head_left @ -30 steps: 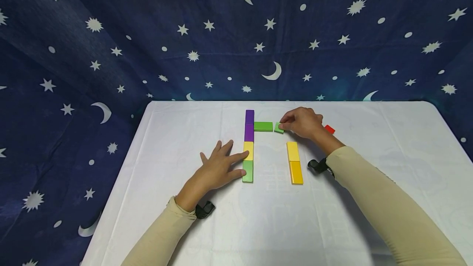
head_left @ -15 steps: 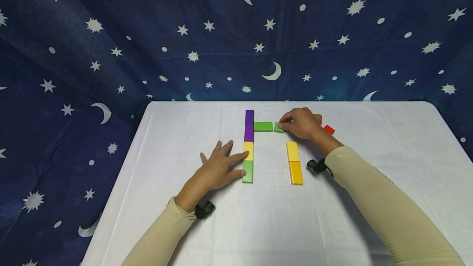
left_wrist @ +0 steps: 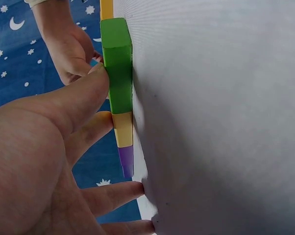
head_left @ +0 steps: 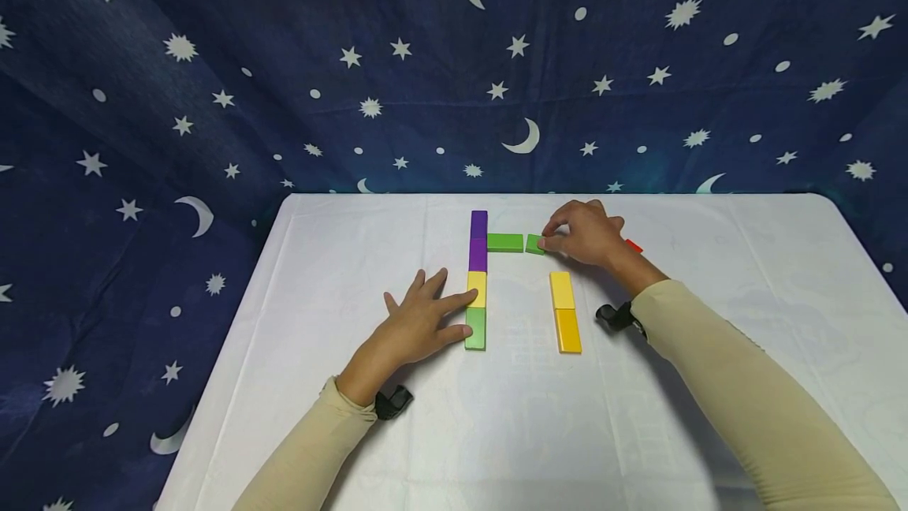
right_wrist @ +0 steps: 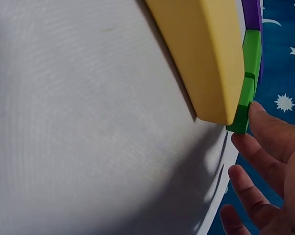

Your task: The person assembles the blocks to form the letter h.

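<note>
My left hand (head_left: pixel 418 326) lies with fingers spread beside a column of flat blocks. Its thumb touches the light green block (head_left: pixel 476 335), and its index finger the pale yellow block (head_left: pixel 478 282). Two purple blocks (head_left: pixel 478 241) continue the column upward. A green block (head_left: pixel 506 243) extends right from them. Past a thin gap sits a smaller green block (head_left: pixel 534 244), its right end pinched by the thumb and index finger of my right hand (head_left: pixel 583 233). In the right wrist view, the thumb is on top of this small green block (right_wrist: pixel 242 110) and the index fingertip at its end.
Two yellow blocks (head_left: pixel 565 314) stand end to end right of the column, nearer than the right hand. A red block (head_left: pixel 634 246) lies partly hidden behind the right wrist. A white-covered table (head_left: pixel 340 259) carries everything, with a starry blue cloth (head_left: pixel 397 124) behind its far edge.
My right hand has shifted slightly right, and more of the red block is covered by its wrist. The left hand and the blocks stay in place.
</note>
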A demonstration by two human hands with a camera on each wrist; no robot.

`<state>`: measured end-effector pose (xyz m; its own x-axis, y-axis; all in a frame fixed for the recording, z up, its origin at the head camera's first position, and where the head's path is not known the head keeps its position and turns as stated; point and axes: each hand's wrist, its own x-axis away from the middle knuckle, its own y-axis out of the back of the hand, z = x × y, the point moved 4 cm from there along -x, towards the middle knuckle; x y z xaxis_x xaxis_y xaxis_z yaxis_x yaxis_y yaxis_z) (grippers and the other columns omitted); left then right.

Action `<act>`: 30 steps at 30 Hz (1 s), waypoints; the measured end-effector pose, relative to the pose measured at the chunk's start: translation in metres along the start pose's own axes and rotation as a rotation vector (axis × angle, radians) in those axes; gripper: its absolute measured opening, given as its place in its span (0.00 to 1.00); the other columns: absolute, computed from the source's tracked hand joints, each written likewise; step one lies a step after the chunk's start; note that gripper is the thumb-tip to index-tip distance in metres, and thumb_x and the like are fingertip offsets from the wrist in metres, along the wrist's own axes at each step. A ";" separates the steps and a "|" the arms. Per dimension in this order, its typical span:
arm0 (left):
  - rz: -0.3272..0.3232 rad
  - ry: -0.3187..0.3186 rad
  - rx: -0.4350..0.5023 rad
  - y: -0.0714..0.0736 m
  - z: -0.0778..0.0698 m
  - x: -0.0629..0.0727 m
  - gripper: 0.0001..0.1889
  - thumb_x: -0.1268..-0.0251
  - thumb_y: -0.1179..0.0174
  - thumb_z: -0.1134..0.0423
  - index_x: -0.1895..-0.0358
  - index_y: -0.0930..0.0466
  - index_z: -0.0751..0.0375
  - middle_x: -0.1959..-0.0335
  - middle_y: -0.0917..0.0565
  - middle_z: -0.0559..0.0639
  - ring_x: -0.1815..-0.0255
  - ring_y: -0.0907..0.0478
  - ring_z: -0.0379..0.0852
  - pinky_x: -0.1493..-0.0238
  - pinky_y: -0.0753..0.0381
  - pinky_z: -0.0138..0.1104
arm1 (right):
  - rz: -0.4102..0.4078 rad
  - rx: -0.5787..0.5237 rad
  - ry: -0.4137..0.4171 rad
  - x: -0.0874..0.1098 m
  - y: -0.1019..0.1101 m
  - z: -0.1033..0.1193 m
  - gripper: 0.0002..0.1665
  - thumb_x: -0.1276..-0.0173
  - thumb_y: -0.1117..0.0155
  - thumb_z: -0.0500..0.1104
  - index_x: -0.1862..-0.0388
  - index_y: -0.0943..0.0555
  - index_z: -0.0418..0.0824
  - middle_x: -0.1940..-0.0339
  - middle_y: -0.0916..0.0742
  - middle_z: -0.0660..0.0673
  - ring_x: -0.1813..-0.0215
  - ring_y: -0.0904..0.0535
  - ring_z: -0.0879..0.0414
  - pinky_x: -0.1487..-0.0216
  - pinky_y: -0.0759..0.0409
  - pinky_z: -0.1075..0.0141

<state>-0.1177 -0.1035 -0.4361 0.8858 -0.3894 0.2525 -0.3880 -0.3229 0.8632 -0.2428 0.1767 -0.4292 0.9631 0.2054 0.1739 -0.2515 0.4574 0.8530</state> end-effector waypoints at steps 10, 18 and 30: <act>0.001 -0.001 0.002 0.000 0.001 0.000 0.31 0.32 0.36 0.39 0.27 0.29 0.29 0.16 0.45 0.58 0.16 0.58 0.70 0.37 0.60 0.84 | 0.013 0.015 -0.001 -0.001 -0.002 0.003 0.12 0.34 0.28 0.49 0.55 0.09 0.45 0.35 0.19 0.40 0.28 0.37 0.36 0.40 0.44 0.28; 0.004 -0.001 0.004 0.000 0.001 0.000 0.30 0.32 0.37 0.39 0.27 0.29 0.29 0.16 0.46 0.58 0.16 0.58 0.70 0.37 0.60 0.83 | 0.019 0.021 -0.007 -0.001 -0.003 0.003 0.12 0.34 0.28 0.49 0.56 0.09 0.45 0.34 0.19 0.40 0.28 0.37 0.35 0.41 0.43 0.29; 0.003 -0.001 0.001 0.000 0.001 0.000 0.30 0.32 0.37 0.39 0.27 0.29 0.29 0.16 0.45 0.58 0.16 0.57 0.71 0.37 0.60 0.84 | 0.024 0.026 -0.009 -0.002 -0.004 0.003 0.12 0.34 0.27 0.50 0.56 0.09 0.46 0.35 0.19 0.40 0.29 0.36 0.36 0.41 0.42 0.29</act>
<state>-0.1182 -0.1043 -0.4371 0.8846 -0.3908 0.2545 -0.3906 -0.3228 0.8621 -0.2433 0.1719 -0.4317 0.9578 0.2078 0.1986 -0.2718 0.4299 0.8610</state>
